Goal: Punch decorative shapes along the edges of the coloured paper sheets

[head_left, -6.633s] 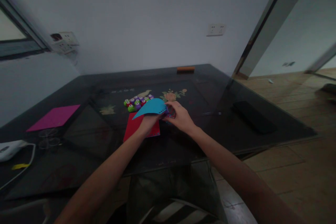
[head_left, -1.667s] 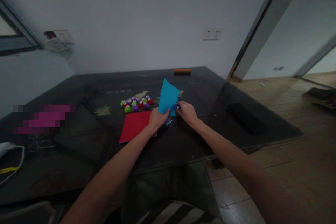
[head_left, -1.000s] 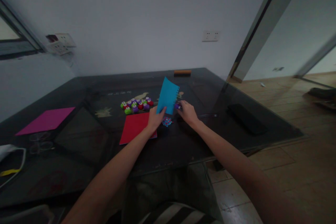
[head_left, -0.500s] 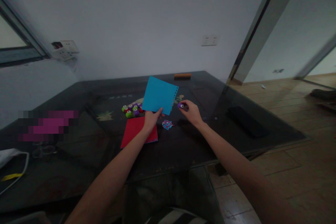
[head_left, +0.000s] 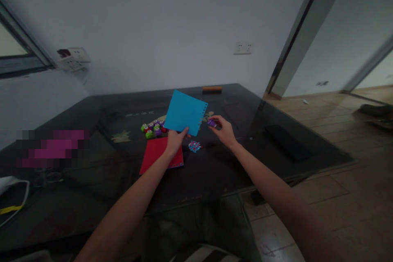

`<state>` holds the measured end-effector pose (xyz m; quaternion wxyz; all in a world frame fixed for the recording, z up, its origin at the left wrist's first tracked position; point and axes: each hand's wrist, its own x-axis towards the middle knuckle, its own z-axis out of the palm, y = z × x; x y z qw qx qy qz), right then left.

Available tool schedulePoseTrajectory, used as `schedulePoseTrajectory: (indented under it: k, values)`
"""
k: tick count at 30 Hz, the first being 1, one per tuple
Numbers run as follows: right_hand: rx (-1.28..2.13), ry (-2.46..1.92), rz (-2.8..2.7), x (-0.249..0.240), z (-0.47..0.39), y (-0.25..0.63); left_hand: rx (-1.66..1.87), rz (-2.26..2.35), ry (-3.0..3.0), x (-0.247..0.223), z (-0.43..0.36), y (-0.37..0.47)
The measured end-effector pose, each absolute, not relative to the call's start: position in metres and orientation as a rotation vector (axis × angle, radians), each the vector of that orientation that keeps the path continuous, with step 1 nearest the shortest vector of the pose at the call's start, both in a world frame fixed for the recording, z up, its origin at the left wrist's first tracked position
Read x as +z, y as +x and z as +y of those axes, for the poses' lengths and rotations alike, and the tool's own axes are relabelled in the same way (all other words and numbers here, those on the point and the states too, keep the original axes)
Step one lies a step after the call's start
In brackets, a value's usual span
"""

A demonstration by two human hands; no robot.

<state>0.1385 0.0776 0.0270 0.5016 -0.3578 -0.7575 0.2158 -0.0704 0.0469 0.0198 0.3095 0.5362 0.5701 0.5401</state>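
My left hand (head_left: 177, 140) pinches the lower edge of a blue sheet of paper (head_left: 186, 112), held tilted above the table. A row of small notches runs along the sheet's right edge. Just right of that edge, my right hand (head_left: 223, 130) grips a small rounded purple piece (head_left: 211, 123) between thumb and fingers. Below the sheet lies a little heap of pink, blue and white bits (head_left: 194, 146). A red sheet (head_left: 156, 153) with notches along its near edge lies under my left wrist. Several green, red and purple eyeball-like pieces (head_left: 153, 128) stand behind it.
A dark glossy table (head_left: 208, 180) carries everything. A long black case (head_left: 287, 142) lies at the right, and an orange-brown cylinder (head_left: 212, 89) at the back edge. To the left are a blurred-out magenta patch (head_left: 55, 147) and a white cable (head_left: 26, 196).
The purple piece has turned in my right hand, so its white eye no longer shows. The left hand and blue sheet stay nearly still; the view has shifted slightly.
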Motion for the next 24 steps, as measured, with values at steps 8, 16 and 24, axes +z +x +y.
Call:
schedulePoseTrajectory:
  k: [8,16,24]
  values:
    - [0.614,-0.638,-1.748,0.0254,0.0751,0.1364,1.479,1.474,1.385,0.0213,0.0454,-0.0691]
    - [0.728,-0.621,-1.672,0.0235,0.0763,0.1344,1.499,1.414,1.319,0.0216,0.0448,-0.0676]
    - [0.788,-0.559,-1.575,0.0307,0.0726,0.1342,1.504,1.42,1.352,0.0207,0.0456,-0.069]
